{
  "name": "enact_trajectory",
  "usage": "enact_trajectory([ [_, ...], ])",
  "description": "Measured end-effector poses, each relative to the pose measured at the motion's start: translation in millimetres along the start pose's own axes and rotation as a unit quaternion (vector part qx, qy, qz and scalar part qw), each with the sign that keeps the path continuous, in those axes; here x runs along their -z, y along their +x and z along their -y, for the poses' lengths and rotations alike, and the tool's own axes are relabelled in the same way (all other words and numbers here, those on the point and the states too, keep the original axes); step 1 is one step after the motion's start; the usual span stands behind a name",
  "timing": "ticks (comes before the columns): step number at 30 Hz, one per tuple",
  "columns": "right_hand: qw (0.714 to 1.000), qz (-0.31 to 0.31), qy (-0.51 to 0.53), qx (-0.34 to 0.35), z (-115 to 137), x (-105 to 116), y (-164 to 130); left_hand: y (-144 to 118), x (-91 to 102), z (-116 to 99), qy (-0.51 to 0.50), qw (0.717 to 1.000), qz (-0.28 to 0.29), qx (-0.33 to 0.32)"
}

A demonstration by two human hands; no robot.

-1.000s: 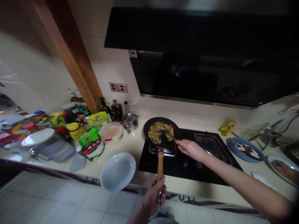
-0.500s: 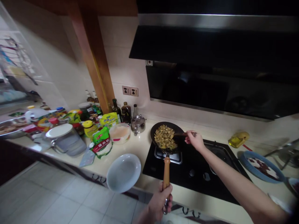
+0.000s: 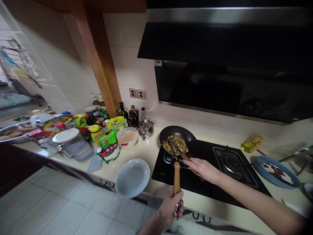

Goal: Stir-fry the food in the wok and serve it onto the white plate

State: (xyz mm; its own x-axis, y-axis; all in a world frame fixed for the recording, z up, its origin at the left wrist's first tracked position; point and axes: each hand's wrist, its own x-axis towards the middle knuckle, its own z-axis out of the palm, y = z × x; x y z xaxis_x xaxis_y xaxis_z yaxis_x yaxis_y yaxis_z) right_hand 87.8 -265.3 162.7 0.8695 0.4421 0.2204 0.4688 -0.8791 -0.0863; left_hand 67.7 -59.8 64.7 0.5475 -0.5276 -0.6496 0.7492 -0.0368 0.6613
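My left hand (image 3: pixel 171 205) is closed around the wooden handle of a black wok (image 3: pixel 190 137), which sits tilted over the left burner. Chopped, browned food (image 3: pixel 177 143) lies gathered in the near part of the wok. With my right hand (image 3: pixel 202 169) I grip a wooden spatula (image 3: pixel 182 154), its blade down among the pieces. A white oval dish (image 3: pixel 133 179) stands on the counter to the left of the wok handle, touched by neither hand.
The black gas hob (image 3: pixel 207 176) has a second burner (image 3: pixel 231 163) at right. Beyond it are an oil bottle (image 3: pixel 250 145) and a blue bowl (image 3: pixel 276 171). To the left stand a sugar bag (image 3: pixel 109 148), a water pitcher (image 3: pixel 74 147), a glass pot (image 3: pixel 146 128) and several bottles.
My right hand has brought the spatula down and toward me, from the wok's right side to its near part. The food has shifted toward the near side, baring the far wall.
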Motion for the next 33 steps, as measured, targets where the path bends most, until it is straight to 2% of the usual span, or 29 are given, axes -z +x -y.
enact_trajectory([
  [3, 0.999, 0.023, 0.005, -0.021, 36.8, 58.5, -13.1, 1.2, 2.0, 2.0, -0.002, 1.0, 0.007, 0.005],
  [5, 0.998, 0.02, 0.035, -0.047, 58.9, 84.3, -13.4, 1.7, 2.9, 3.3, -0.008, 1.0, 0.013, 0.005],
  [7, 0.996, 0.017, 0.043, -0.07, 74.5, 85.5, -6.7, 1.4, 3.3, 4.2, -0.018, 1.0, 0.02, 0.004],
  [9, 0.995, 0.024, 0.024, -0.089, 78.4, 66.1, 5.2, -0.4, 3.6, 4.7, -0.039, 0.999, 0.028, 0.0],
  [11, 0.993, 0.03, -0.004, -0.118, 67.9, 42.3, 18.1, -3.6, 4.6, 5.3, -0.066, 0.997, 0.037, -0.009],
  [13, 0.984, 0.007, -0.012, -0.177, 44.9, 31.8, 28.1, -7.6, 6.5, 6.5, -0.09, 0.995, 0.04, -0.004],
  [15, 0.966, -0.045, 0.009, -0.253, 15.3, 42.4, 34.6, -11.3, 9.0, 8.4, -0.106, 0.993, 0.043, 0.009],
  [17, 0.944, -0.083, 0.031, -0.317, -14.0, 67.5, 40.6, -13.7, 11.2, 10.5, -0.109, 0.993, 0.048, 0.018],
  [20, 0.905, -0.081, 0.059, -0.412, -45.9, 98.9, 54.6, -13.5, 12.2, 12.5, -0.089, 0.995, 0.047, 0.014],
  [23, 0.869, -0.077, 0.091, -0.48, -56.0, 93.6, 74.0, -9.6, 10.8, 13.2, -0.054, 0.998, 0.034, 0.012],
  [26, 0.858, -0.088, 0.126, -0.491, -44.3, 66.9, 88.7, -5.9, 9.0, 13.6, -0.035, 0.999, 0.024, 0.009],
  [28, 0.869, -0.097, 0.142, -0.463, -32.9, 55.5, 91.5, -5.0, 7.8, 13.3, -0.031, 0.999, 0.022, 0.003],
  [31, 0.901, -0.113, 0.156, -0.388, -33.9, 61.1, 84.8, -5.1, 6.8, 12.1, -0.021, 1.0, 0.016, 0.011],
  [32, 0.898, -0.121, 0.18, -0.383, -42.5, 67.2, 80.4, -4.8, 6.9, 12.1, -0.017, 1.0, 0.015, 0.016],
  [33, 0.883, -0.13, 0.216, -0.396, -55.2, 73.8, 75.3, -4.1, 7.5, 12.4, -0.015, 1.0, 0.014, 0.019],
])
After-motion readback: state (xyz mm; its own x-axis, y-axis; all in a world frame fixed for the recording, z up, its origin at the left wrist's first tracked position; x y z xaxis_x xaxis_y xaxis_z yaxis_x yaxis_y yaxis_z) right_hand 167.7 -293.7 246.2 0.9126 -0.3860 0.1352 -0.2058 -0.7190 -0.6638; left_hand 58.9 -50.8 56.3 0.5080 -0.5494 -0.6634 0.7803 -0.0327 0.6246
